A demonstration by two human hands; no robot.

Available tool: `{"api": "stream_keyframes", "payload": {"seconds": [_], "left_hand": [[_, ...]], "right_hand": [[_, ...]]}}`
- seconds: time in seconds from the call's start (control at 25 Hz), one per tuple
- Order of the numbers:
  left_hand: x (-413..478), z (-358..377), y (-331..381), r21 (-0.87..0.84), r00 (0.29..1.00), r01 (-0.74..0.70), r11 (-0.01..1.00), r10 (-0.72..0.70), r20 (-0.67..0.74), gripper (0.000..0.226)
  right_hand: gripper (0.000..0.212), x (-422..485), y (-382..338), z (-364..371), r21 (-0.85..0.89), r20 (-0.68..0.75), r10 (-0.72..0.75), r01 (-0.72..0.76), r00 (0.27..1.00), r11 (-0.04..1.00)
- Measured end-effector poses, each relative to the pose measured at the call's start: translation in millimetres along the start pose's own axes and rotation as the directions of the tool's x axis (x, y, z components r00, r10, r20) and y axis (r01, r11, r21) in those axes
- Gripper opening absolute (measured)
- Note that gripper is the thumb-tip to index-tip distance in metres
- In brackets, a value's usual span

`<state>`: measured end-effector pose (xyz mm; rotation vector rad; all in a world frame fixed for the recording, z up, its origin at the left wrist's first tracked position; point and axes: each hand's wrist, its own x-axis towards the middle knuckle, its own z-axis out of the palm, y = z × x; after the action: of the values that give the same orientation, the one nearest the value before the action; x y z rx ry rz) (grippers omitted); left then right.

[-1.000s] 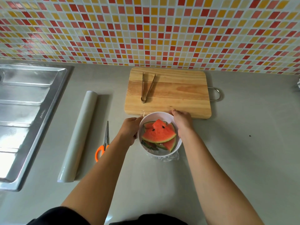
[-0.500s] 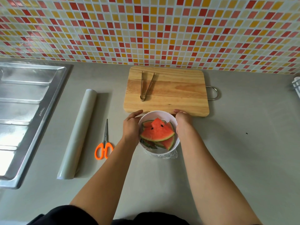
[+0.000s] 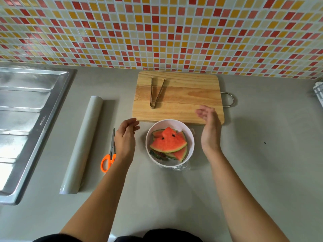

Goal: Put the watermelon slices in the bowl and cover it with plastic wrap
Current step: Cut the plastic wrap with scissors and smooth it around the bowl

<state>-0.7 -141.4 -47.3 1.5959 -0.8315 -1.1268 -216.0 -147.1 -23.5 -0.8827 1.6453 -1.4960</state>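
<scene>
Tiled wall [image 3: 157, 32] behind; grey counter [image 3: 253, 172] carried everything. Steel sink [image 3: 26, 119] sat at far left. Wooden cutting board [image 3: 192, 95] lay against the wall, bare of fruit.

Roll of plastic wrap [image 3: 82, 144] lay left of the work area, well apart from the bowl.

White bowl [image 3: 170, 124] stood on the counter just in front of the board's near edge, between the two hands. Left hand [image 3: 125, 140] hovered beside the bowl's left side, fingers loosely bent, holding nothing and not touching the bowl. Right hand [image 3: 208, 130] hovered at the right side over the board's corner, palm turned inward, fingers slack, also holding nothing.

Watermelon slices [image 3: 167, 142] were stacked inside the bowl, red faces up.

Scissors [image 3: 111, 157] lay between roll and left forearm. Tongs [image 3: 152, 106] rested on the board, arms apart.

Clear film [image 3: 180, 169] showed crumpled at the bowl's near base, with a small flap at the right wall. The film across the mouth could not be made out clearly.

Judgement: slices loaded; covering step at or near its end. Next move would call for checking the seal round the rim and pressing down any loose flap, gently enough not to tip the bowl.
</scene>
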Motion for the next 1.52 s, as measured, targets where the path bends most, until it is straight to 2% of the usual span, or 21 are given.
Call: {"api": "stream_keyframes", "payload": {"seconds": [0.08,0.16,0.28,0.44,0.6,0.68,0.76,0.84,0.92,1.0,1.08,1.24,1.36,1.44,1.52], "left_hand": [[-15,11,4,-0.101,0.967,-0.118,0.988,0.138,0.212,0.032],[-25,25,4,-0.072,0.925,-0.142,0.987,0.158,0.344,0.037],[-26,35,-2,-0.028,0.933,-0.132,0.991,0.133,0.334,0.046],[-20,36,-6,-0.060,0.952,-0.038,0.997,0.054,0.301,0.045],[-19,37,-3,-0.005,0.961,0.009,1.000,-0.007,0.275,0.052],[-18,35,-1,0.054,0.954,0.059,0.997,-0.072,0.292,0.065],[-14,30,-3,0.028,0.921,0.155,0.988,-0.155,0.356,0.080],[-7,21,-5,-0.055,0.909,0.171,0.984,-0.136,0.395,0.078],[-5,17,-8,-0.124,0.908,0.147,0.981,-0.085,0.410,0.069],[-10,20,-10,-0.184,0.877,0.169,0.968,-0.062,0.476,0.064],[-16,26,-12,-0.194,0.865,0.192,0.962,-0.072,0.497,0.065],[-15,31,-12,-0.184,0.880,0.221,0.958,-0.115,0.461,0.065],[-8,29,-10,-0.096,0.836,0.218,0.971,-0.135,0.531,0.074],[-2,24,-7,-0.033,0.808,0.197,0.980,-0.143,0.572,0.080],[3,21,-6,-0.058,0.833,0.193,0.979,-0.132,0.538,0.077]], "right_hand": [[0.061,-13,4,5,-0.058,0.299,-0.018,0.037,0.954,0.998],[0.087,-20,10,13,-0.122,0.418,0.025,0.029,0.908,0.992],[0.091,-19,14,18,-0.161,0.439,0.090,-0.021,0.894,0.987],[0.090,-17,14,20,-0.268,0.397,0.183,-0.077,0.899,0.960],[0.111,-13,13,26,-0.365,0.347,0.264,-0.130,0.900,0.922],[0.125,-10,9,26,-0.448,0.339,0.307,-0.134,0.889,0.884],[0.139,-3,8,16,-0.552,0.351,0.347,-0.108,0.870,0.827],[0.135,-1,12,0,-0.481,0.315,0.257,-0.080,0.914,0.873],[0.114,-12,15,-7,-0.248,0.271,0.141,-0.072,0.952,0.966],[0.097,-29,22,-2,-0.046,0.320,0.145,-0.138,0.936,0.989],[0.096,-41,26,8,0.047,0.357,0.212,-0.244,0.910,0.969],[0.105,-38,23,12,0.035,0.344,0.314,-0.347,0.885,0.937],[0.136,-29,21,9,-0.171,0.299,0.401,-0.364,0.866,0.915],[0.131,-22,23,1,-0.305,0.216,0.354,-0.282,0.910,0.910],[0.114,-21,23,-9,-0.233,0.143,0.236,-0.199,0.961,0.952]]}}
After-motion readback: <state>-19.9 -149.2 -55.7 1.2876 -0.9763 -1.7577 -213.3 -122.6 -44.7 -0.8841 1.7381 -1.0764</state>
